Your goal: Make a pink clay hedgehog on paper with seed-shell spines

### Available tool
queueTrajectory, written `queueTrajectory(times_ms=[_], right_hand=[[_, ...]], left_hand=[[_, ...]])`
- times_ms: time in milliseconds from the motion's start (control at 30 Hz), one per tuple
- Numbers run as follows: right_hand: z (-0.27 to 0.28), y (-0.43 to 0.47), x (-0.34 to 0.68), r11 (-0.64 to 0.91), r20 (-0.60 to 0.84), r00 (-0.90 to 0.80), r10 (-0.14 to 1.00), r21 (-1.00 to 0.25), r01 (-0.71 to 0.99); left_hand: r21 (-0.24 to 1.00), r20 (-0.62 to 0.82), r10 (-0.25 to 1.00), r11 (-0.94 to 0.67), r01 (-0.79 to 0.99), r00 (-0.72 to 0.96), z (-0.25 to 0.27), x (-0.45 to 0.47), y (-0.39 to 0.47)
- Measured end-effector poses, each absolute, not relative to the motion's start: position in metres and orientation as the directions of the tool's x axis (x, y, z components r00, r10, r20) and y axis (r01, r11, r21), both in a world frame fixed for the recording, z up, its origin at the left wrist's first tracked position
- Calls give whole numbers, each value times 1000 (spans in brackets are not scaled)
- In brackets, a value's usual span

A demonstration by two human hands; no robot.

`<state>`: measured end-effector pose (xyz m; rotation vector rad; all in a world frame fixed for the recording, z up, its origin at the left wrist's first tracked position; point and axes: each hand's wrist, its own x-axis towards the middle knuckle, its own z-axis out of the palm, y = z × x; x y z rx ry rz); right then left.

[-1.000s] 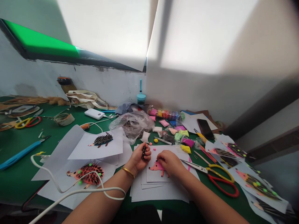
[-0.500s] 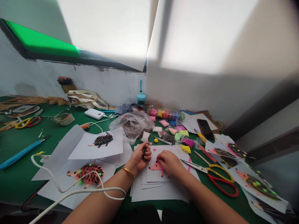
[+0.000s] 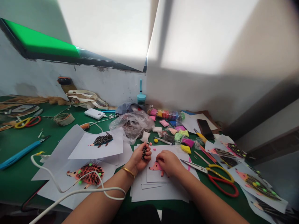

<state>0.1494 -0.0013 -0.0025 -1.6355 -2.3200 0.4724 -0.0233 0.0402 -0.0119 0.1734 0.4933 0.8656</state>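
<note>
My left hand point(image 3: 137, 160) is closed around a bunch of striped sunflower seeds point(image 3: 144, 153), just above the stacked white sheets point(image 3: 161, 194). On the top sheet lies a flat pink clay hedgehog point(image 3: 155, 167) with a dark nose and eye. Over its back my right hand point(image 3: 172, 163) is bent down, fingertips pinched together at the clay. Whatever sits between those fingertips is hidden, as is most of the hedgehog's body. Small pink and orange clay balls and a yellow clay ball point(image 3: 156, 140) lie just beyond the hands.
Scissors point(image 3: 211, 171) lie right of the sheets. Finished hedgehog pictures sit at left point(image 3: 90, 173) and right point(image 3: 258, 183). A white cable point(image 3: 77, 192) loops by my left forearm. Behind are a plastic bag of seeds point(image 3: 132, 124), clay packets point(image 3: 188, 142) and a phone point(image 3: 205, 128).
Almost nothing differs. Both hands stay in the same places, the left around the seeds and the right at the hedgehog's back.
</note>
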Motion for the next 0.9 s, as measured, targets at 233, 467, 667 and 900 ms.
queueTrajectory(times_ms=[233,467,667,900], right_hand=[[0,-2,148,308,8,-336,942,-419,854],[-1,-1,149,315,21,-339,941,-426,848],[1,-1,155,328,28,-354,935,-446,832],[2,-1,159,345,44,-363,931,-439,830]], left_hand=[[345,-347,764,643,-684,544,-13,-23,40],[351,-353,766,641,-682,538,-11,-23,40],[346,-351,762,646,-681,545,-11,-23,40],[353,-346,762,647,-676,548,-12,-23,41]])
